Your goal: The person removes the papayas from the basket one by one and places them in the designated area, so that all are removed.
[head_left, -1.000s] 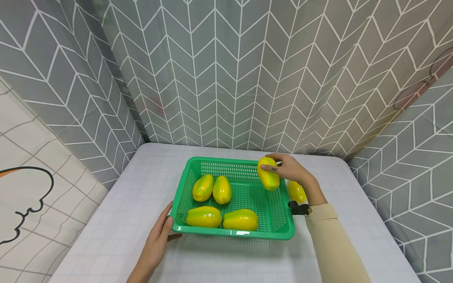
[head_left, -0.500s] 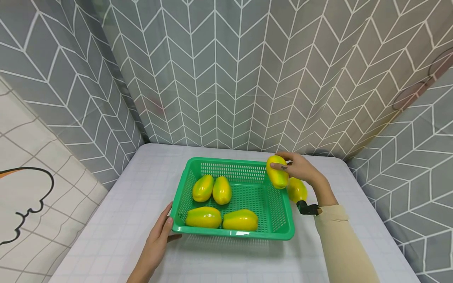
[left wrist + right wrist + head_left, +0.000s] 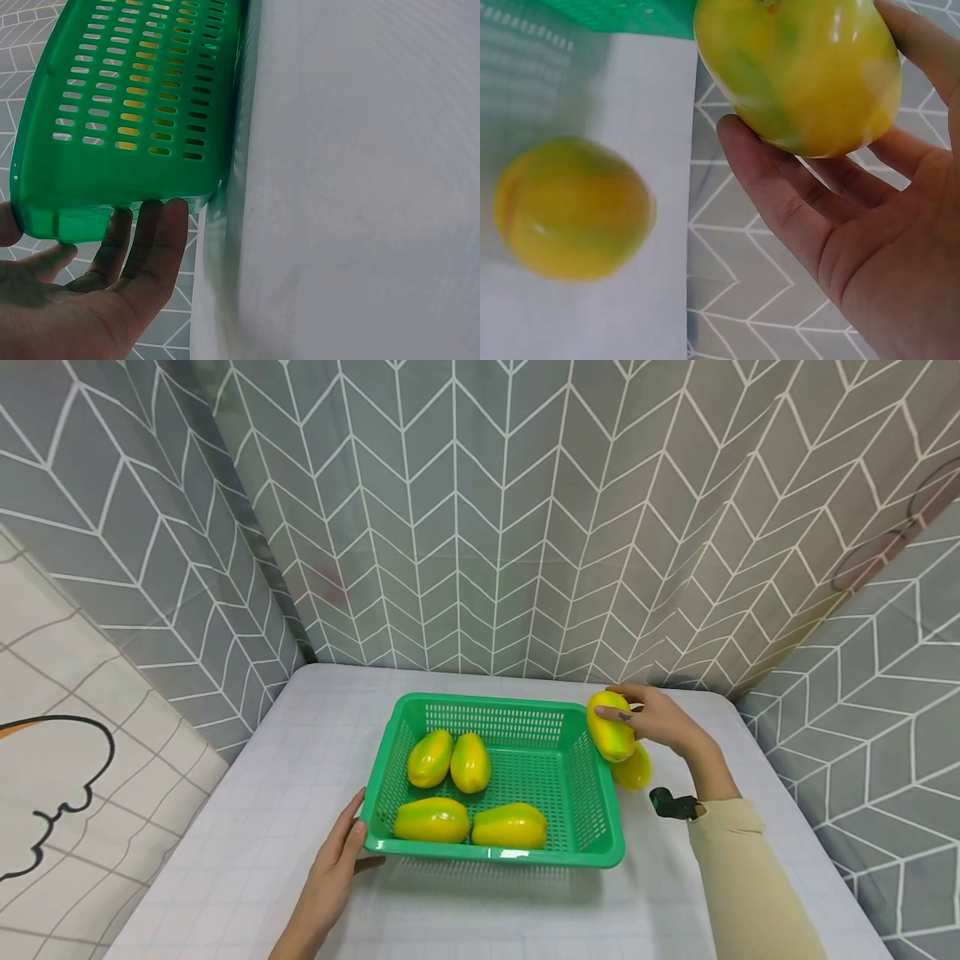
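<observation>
In the head view my right hand (image 3: 660, 717) holds a yellow-green papaya (image 3: 611, 731) over the right rim of a green plastic basket (image 3: 495, 853). The right wrist view shows fingers and thumb around that papaya (image 3: 802, 75). On the table, just outside the basket's right wall, lies another papaya (image 3: 634, 768), partly hidden under the held one. My left hand (image 3: 336, 856) grips the basket's near left corner, with its thumb at the rim and fingertips against the wall, as the left wrist view also shows. Inside the basket are two upright-lying papayas (image 3: 470, 763) and two sideways ones (image 3: 510, 826).
The white table (image 3: 247, 860) extends around the basket on all sides. Grey chevron-patterned curtains (image 3: 480, 527) hang behind it and at both sides. A black strap device (image 3: 673, 804) is on my right wrist.
My right hand has carried the papaya rightward, from above the basket's inside to over its right rim. My left hand and the basket have stayed in place.
</observation>
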The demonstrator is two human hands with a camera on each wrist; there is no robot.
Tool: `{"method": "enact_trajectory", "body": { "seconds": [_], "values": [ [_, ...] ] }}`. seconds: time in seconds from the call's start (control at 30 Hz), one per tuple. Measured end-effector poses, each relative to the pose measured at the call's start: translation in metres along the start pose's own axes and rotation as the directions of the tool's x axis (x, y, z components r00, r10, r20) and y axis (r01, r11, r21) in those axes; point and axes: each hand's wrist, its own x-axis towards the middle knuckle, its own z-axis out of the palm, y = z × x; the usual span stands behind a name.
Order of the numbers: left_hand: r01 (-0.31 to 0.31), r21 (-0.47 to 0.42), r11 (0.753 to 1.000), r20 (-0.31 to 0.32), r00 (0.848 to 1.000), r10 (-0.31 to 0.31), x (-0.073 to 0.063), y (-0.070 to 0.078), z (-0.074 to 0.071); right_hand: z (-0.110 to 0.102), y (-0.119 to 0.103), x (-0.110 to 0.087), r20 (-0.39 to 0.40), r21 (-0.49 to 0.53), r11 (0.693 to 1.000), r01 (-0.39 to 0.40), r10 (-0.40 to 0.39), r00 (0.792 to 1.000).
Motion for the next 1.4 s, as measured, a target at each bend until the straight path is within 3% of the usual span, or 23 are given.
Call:
{"method": "enact_trajectory", "body": {
  "seconds": [0.3, 0.6, 0.93, 1.4],
  "values": [
    [0.021, 0.009, 1.0, 0.002, 1.0, -0.021, -0.001, 0.001, 0.0, -0.007, 0.017, -0.008, -0.003, 0.03, 0.999, -0.038, 0.039, 0.999],
    [-0.015, -0.007, 1.0, 0.001, 1.0, 0.015, 0.0, 0.002, 0.001, -0.016, 0.035, -0.017, 0.004, 0.024, 0.996, -0.089, 0.089, 0.996],
    [-0.009, 0.001, 1.0, -0.005, 1.0, 0.009, -0.001, 0.002, 0.001, -0.022, 0.052, -0.025, 0.009, 0.021, 0.991, -0.133, 0.132, 0.991],
    [0.009, 0.011, 1.0, -0.012, 1.0, -0.009, -0.001, 0.003, 0.002, -0.03, 0.072, -0.035, 0.001, 0.01, 0.987, -0.16, 0.16, 0.987]
  ]
}}
